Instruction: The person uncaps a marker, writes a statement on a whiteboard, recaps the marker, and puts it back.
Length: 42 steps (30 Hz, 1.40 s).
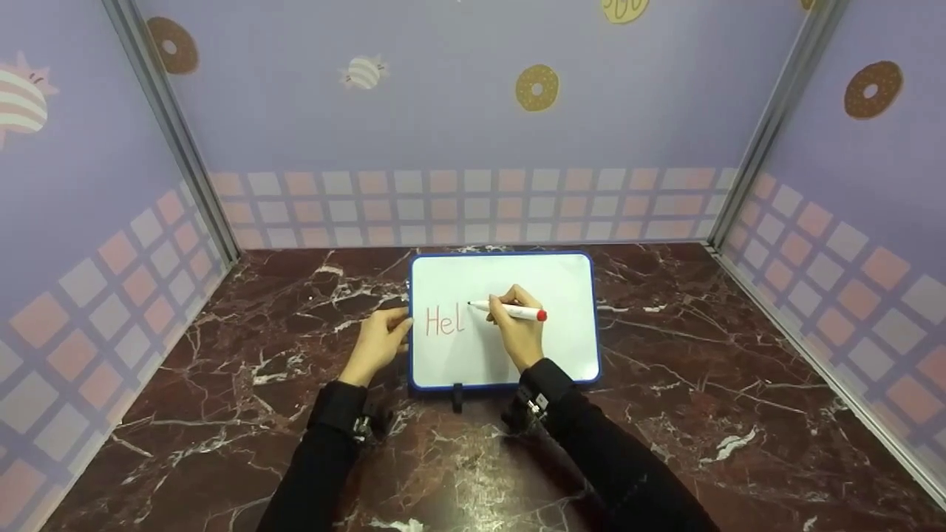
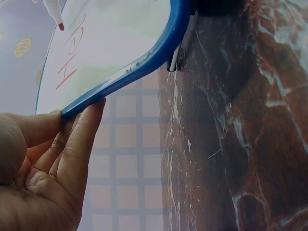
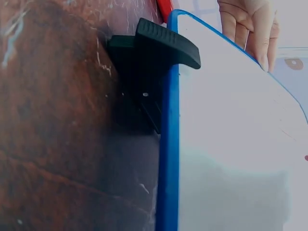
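Note:
A whiteboard point(image 1: 443, 273) with a blue frame stands tilted, with "Hel" written in red on its left half. My left hand point(image 1: 380, 340) pinches its left edge, thumb in front and fingers behind, as the left wrist view shows. A white marker point(image 1: 521, 312) with a red end lies in the grip of my right hand point(image 1: 523, 336). Its tip is just right of the "l", at or close to the board; contact cannot be told. In the right wrist view, the right hand is out of sight, while the left hand point(image 3: 252, 29) shows at the board's far edge.
A black stand point(image 3: 163, 48) hooks over the board's lower edge. Beneath lies a dark red marble-patterned table point(image 1: 295, 443). Part of a red object point(image 3: 164, 7) shows beside the board's corner. Patterned walls point(image 1: 443, 133) enclose the back and both sides.

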Tool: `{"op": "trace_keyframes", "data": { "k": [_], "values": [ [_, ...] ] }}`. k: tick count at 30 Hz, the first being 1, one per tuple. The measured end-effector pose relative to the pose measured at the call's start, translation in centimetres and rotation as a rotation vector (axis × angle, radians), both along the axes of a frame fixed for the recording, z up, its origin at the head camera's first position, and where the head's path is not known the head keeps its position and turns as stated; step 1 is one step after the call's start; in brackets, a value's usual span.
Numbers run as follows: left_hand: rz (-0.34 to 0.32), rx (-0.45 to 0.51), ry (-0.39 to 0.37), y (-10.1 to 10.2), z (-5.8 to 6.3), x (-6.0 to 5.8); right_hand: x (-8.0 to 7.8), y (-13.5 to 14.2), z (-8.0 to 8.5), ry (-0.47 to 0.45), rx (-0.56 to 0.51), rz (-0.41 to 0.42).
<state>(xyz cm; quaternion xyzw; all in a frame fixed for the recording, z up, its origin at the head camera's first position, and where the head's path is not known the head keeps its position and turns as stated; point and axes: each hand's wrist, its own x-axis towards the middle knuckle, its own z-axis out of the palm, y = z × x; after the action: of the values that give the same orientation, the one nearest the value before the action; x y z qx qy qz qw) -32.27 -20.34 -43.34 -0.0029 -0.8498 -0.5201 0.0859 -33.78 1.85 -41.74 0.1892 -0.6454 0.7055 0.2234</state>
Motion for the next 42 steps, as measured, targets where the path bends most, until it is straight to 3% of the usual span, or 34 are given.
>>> {"op": "trace_keyframes", "data": {
  "k": [19,26,35,42],
  "values": [
    [-0.007,0.006,0.027,0.1,-0.1,-0.2,0.0,0.0,-0.1,0.023,0.043,0.013],
    [-0.003,0.001,0.024,0.0,-0.2,-0.2,0.5,0.1,-0.7,0.073,0.074,0.014],
    [-0.001,0.006,0.025,0.1,-0.3,-0.1,0.9,0.4,-1.3,0.004,0.073,0.039],
    [-0.003,0.012,0.016,0.0,-0.3,-0.1,1.3,0.6,-1.3,0.008,0.089,0.028]
  ]
}}
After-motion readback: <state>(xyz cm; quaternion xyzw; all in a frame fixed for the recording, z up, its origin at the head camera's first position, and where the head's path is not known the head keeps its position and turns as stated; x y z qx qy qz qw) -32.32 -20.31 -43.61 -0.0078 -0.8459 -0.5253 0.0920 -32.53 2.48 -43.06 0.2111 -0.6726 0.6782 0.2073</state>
